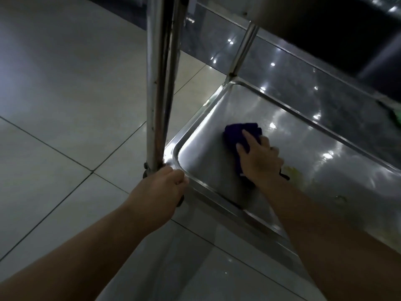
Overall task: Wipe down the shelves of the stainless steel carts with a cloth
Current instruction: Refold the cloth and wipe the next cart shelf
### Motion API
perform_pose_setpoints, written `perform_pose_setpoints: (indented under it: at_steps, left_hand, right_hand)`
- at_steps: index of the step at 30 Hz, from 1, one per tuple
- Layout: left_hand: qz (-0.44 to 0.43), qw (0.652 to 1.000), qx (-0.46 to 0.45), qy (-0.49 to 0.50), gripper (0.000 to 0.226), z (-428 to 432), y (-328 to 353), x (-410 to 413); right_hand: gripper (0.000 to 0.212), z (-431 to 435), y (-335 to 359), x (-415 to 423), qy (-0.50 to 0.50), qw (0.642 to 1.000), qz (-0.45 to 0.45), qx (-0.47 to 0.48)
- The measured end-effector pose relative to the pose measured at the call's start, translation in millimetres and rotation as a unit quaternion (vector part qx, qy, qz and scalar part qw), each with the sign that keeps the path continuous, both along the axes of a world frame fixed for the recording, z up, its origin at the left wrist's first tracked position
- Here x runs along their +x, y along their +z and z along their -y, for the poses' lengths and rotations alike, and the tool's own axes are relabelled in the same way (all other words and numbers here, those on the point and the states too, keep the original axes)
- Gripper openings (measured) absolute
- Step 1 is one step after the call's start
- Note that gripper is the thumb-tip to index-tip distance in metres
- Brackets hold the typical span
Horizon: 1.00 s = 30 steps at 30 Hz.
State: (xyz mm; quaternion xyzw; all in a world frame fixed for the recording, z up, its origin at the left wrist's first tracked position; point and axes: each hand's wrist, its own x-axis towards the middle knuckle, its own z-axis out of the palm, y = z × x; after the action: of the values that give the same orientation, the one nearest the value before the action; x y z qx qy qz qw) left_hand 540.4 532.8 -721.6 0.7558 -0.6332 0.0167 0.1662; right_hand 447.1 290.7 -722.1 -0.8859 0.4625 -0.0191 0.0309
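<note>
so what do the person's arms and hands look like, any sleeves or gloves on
Both arms are bare, with no sleeve showing on either forearm right up to the frame's edge. The left hand and the right hand wear no gloves, and no watch, bracelet or ring is visible. The light is dim, so finer marks cannot be told.

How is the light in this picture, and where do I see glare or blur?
Head view: the light is dim; white glare spots lie on the bottom shelf; the near post looks soft and bowed by the wide lens; the right hand pressing the dark cloth is slightly blurred.
</note>
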Motion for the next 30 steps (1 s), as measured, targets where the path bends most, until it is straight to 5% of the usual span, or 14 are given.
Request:
perform_pose_setpoints:
  at_steps: [2, 9, 11, 15, 18, 22, 24, 28, 30]
  left_hand:
    - [0.004, 1.000, 0.001, -0.003, 0.034, 0, 0, 0]
    - [-0.044, 0.999, -0.016, 0.006, 0.045, -10, -3, 5]
    - [-0.050, 0.999, -0.022, 0.002, 0.045, -11, -3, 5]
    - [-0.040, 0.999, -0.033, -0.004, 0.036, -10, -5, 4]
    - [-0.039, 0.999, -0.034, -0.004, 0.038, -13, -6, 5]
    - [-0.033, 0.999, -0.025, -0.007, 0.034, -17, -9, 1]
    - [-0.030, 0.999, -0.028, -0.006, 0.037, -19, -10, -1]
    - [-0.002, 1.000, -0.017, 0.000, 0.029, -14, -5, -6]
    - [-0.021, 1.000, -0.007, 0.013, 0.027, -10, -2, -9]
  right_hand:
    - [0.055, -9, -5, 36, -0.036, 0.999, -0.006, 0.015]
    - [0.058, -38, -6, 45, 0.358, 0.933, 0.015, 0.030]
    - [0.055, -6, -5, 35, 0.309, 0.951, 0.003, 0.017]
    - [0.053, 10, 0, 54, 0.030, 0.998, -0.027, 0.038]
    - [0.052, -39, -7, 58, 0.188, 0.982, -0.006, 0.015]
    - [0.051, -61, -3, 17, 0.406, 0.909, 0.008, 0.100]
    - [0.047, -33, 2, 7, 0.366, 0.927, 0.010, 0.079]
    - [0.048, -4, 7, 7, 0.079, 0.995, 0.001, 0.055]
    - [0.048, -26, 1, 5, 0.100, 0.995, -0.009, 0.025]
